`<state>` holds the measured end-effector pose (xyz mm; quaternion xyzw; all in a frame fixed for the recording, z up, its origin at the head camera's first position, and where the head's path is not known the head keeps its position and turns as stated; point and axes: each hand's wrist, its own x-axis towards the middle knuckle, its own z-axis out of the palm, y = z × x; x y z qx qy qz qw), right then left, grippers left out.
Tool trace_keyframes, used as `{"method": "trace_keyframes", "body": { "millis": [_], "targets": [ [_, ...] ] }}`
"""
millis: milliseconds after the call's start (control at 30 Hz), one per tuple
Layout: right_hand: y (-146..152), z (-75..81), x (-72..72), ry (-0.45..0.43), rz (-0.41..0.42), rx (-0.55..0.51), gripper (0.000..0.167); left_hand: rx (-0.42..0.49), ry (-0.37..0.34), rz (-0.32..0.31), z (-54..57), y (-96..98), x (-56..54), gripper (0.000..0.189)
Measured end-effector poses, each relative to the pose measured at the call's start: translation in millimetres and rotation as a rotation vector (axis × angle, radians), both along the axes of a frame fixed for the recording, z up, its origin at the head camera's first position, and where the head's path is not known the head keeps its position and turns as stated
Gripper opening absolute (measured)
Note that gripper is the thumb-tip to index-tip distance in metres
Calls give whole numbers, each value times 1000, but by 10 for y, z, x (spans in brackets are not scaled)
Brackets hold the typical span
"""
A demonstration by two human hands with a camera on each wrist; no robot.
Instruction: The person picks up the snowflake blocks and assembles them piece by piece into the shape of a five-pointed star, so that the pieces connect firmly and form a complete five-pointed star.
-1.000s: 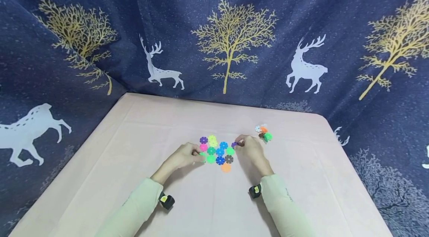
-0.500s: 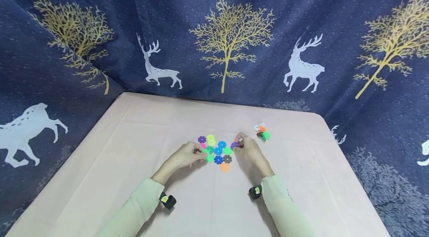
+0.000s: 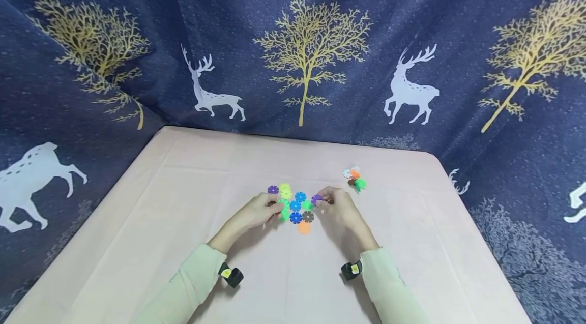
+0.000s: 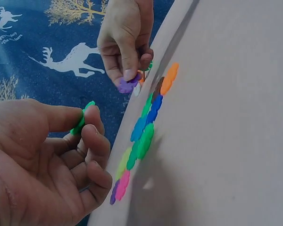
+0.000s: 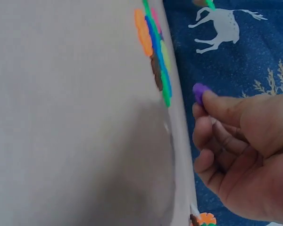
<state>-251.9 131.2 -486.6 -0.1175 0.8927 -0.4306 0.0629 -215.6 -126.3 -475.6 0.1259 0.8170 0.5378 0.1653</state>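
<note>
My left hand (image 3: 258, 210) pinches a green snowflake disc (image 4: 77, 129) between thumb and fingertips, above the left side of a cluster of flat snowflake discs. My right hand (image 3: 340, 207) pinches a purple snowflake disc (image 5: 198, 93) at the cluster's right side. Within the cluster, a dark blue disc (image 3: 296, 217) lies beside a brown disc (image 3: 308, 216), and an orange disc (image 3: 304, 228) lies nearest me. Yellow discs (image 3: 285, 190) and another purple disc (image 3: 273, 189) are at the far left. The left hand hides a pink disc (image 4: 123, 185) from the head view.
A small loose pile of white, orange, brown and green discs (image 3: 355, 175) lies on the table beyond my right hand. A pale pink cloth (image 3: 206, 161) covers the table. Dark blue curtains (image 3: 256, 49) with deer and trees hang along the back and sides.
My left hand has moved slightly right with the green disc, covering the pink disc in the head view. The right hand keeps hold of the purple disc. The head view has shifted a little.
</note>
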Motion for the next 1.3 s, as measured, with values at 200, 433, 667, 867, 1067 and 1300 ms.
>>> {"method": "trace_keyframes", "body": {
  "millis": [200, 433, 667, 867, 1067, 1300],
  "targets": [
    [-32, 99, 90, 105, 109, -8, 8, 22, -27, -6, 6, 53, -4, 23],
    [-89, 199, 164, 179, 191, -22, 6, 61, -67, -6, 36, 90, 4, 24],
    [-133, 237, 210, 171, 236, -86, 7, 120, -92, -24, 74, 98, 5, 23],
    [-156, 244, 241, 190, 230, -105, 8, 184, -116, -49, 93, 111, 9, 26],
    [-166, 243, 241, 189, 233, -106, 6, 219, -136, -65, 91, 127, -4, 29],
    [-149, 236, 236, 236, 266, -136, 4, 316, -187, -103, 62, 117, -49, 29]
  ]
}}
